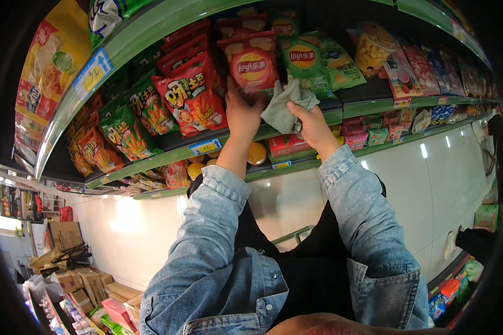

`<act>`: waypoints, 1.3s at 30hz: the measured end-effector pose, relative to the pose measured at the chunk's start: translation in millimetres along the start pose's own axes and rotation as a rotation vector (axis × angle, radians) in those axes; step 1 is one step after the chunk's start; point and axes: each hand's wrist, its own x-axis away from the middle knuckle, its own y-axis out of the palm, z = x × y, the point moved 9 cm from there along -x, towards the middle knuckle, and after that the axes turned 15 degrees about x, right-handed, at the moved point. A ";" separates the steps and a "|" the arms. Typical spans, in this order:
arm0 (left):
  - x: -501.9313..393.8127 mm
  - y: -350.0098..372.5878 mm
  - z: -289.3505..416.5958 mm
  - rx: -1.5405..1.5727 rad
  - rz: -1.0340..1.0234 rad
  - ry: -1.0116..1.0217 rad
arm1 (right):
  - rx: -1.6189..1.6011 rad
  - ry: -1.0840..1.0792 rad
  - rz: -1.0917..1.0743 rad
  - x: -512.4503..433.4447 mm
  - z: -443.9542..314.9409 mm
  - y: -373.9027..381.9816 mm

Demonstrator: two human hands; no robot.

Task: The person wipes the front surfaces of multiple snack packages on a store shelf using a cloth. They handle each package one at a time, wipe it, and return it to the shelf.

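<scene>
My left hand is at the lower edge of a red Lay's chip bag, its fingers spread around the bag's bottom. In my right hand is a crumpled grey-green cloth, held in front of the shelf edge. Just behind the cloth stands a green Lay's chip bag, with a lighter green chip bag to its right. Left of my left hand, a red snack bag leans at the front of its row. Part of my left fingers is hidden behind the red Lay's bag.
Green snack bags stand farther left on the green-edged shelf. A clear tub of yellow snacks is at the right. Boxes fill the lower shelf. Cardboard boxes lie behind at lower left; another person's shoe shows at right.
</scene>
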 end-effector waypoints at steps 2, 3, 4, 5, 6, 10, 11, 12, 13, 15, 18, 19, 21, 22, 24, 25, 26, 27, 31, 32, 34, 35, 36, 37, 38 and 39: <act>-2.5 -1.7 -8.9 0.080 -0.004 0.034 | -0.020 0.006 0.006 0.3 -0.7 0.6; -3.2 -0.9 -5.4 0.124 -0.010 0.050 | -0.026 0.009 0.014 1.1 -1.3 -1.0; -1.7 -1.5 -3.2 0.099 -0.013 0.050 | -0.028 0.002 0.019 2.2 -2.3 -1.7; 0.3 -2.4 -1.0 0.073 -0.016 0.051 | -0.029 -0.004 0.023 3.6 -3.3 -2.2; 1.0 -3.3 5.2 0.048 -0.020 0.053 | -0.032 -0.012 0.029 5.0 -4.6 -2.6; 2.9 -10.8 30.8 0.051 -0.054 0.147 | -0.065 -0.015 0.056 8.0 -1.7 -10.7; 6.0 -13.1 41.0 0.039 -0.060 0.142 | -0.077 -0.026 0.069 9.6 -5.0 -14.6; 8.4 -18.5 47.5 0.022 -0.061 0.137 | -0.093 -0.036 0.074 11.4 -9.1 -13.8; 9.2 -22.2 44.1 0.077 -0.068 0.141 | -0.098 -0.040 0.092 13.9 -12.4 -14.0; 10.5 -28.2 40.3 0.151 -0.085 0.158 | -0.104 -0.049 0.129 19.2 -19.4 -16.2; 19.0 -24.5 43.3 0.500 -0.186 -0.028 | -0.084 -0.081 0.096 29.0 -30.5 -15.0; 24.3 -20.0 45.1 0.664 -0.231 -0.130 | -0.069 -0.089 0.082 33.1 -33.7 -14.2; 33.6 -17.5 37.9 0.758 -0.275 -0.315 | -0.059 -0.084 0.052 40.8 -38.5 -11.6; 39.3 -14.4 33.5 0.838 -0.295 -0.422 | -0.055 -0.083 0.037 44.5 -39.3 -10.7; 50.4 -8.9 36.2 1.024 -0.303 -0.533 | 0.009 -0.058 0.037 52.0 -35.8 -13.6; 54.4 -4.3 32.0 1.084 -0.341 -0.573 | 0.040 -0.046 0.036 54.5 -34.1 -15.7; 58.5 0.0 23.6 1.144 -0.379 -0.612 | 0.035 -0.037 0.036 55.3 -32.6 -19.0; 62.3 6.4 25.8 1.208 -0.421 -0.655 | 0.034 -0.028 0.041 56.3 -31.8 -25.1; 75.2 10.6 22.4 1.242 -0.412 -0.762 | 0.058 -0.056 0.331 62.2 -45.5 -61.1; 77.2 10.9 22.0 1.246 -0.418 -0.783 | 0.016 -0.112 0.412 63.3 -55.8 -68.4; 82.8 15.7 24.9 1.257 -0.440 -0.836 | 0.023 -0.137 0.574 70.0 -62.9 -92.9; 85.9 18.0 24.7 1.261 -0.470 -0.848 | 0.073 -0.162 0.635 73.6 -64.3 -104.9; 89.1 17.6 23.3 1.263 -0.496 -0.860 | 0.266 -0.243 0.587 76.8 -77.4 -93.6; 90.5 21.2 25.5 1.267 -0.528 -0.870 | 0.462 -0.326 0.536 81.2 -93.0 -76.1; 94.8 22.8 30.1 1.250 -0.535 -0.859 | 0.657 -0.407 0.480 84.9 -102.6 -55.1; 97.1 27.7 34.2 1.216 -0.609 -0.836 | 0.625 -0.558 0.411 89.9 -106.3 -33.6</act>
